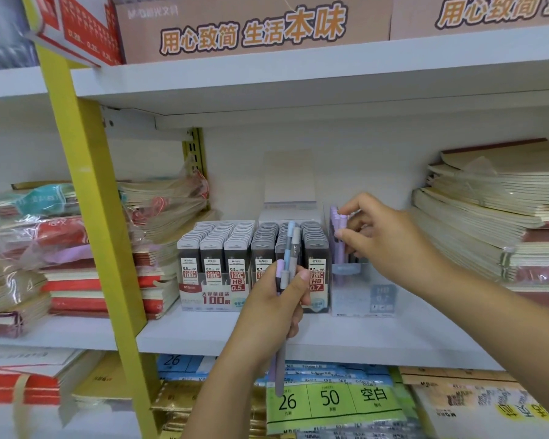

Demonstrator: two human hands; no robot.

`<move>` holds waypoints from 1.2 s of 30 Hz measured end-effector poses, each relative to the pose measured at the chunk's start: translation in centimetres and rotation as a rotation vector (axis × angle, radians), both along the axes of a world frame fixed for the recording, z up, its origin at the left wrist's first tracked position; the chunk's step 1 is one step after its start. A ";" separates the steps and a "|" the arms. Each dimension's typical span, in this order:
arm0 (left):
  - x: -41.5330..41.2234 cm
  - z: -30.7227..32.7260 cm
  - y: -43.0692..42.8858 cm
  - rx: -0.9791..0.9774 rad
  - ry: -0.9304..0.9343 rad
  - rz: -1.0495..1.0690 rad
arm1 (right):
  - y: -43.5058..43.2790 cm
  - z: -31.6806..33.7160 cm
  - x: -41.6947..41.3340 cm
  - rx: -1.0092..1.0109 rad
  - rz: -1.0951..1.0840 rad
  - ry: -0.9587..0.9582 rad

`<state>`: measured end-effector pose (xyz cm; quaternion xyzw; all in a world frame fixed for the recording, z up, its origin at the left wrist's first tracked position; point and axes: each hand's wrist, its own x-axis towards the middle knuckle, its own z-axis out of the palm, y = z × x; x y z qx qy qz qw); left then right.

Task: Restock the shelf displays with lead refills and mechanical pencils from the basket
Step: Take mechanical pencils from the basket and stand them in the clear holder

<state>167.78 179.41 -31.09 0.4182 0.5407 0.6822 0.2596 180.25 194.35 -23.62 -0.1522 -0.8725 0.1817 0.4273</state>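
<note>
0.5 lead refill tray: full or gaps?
Full. The 0.5 lead refill tray shows three columns of cases packed front to back, with no gap visible.

Rows of lead refills (235, 248), pastel mechanical pencils (336, 231) upright alongside

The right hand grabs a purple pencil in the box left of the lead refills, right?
No. The head view shows the box right of the lead refills, not left. The right hand does grip a purple pencil in it.
</note>
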 end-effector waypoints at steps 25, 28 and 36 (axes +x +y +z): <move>1.1 0.8 -0.4 -0.054 0.125 -0.102 | -0.9 3.1 3.5 -0.317 0.154 0.417; 0.8 0.7 -0.2 -0.058 0.082 -0.078 | -0.1 2.7 3.3 -0.083 0.030 0.281; 0.4 0.5 0.0 -0.059 0.046 -0.131 | 1.0 0.2 1.8 0.236 -0.163 -0.012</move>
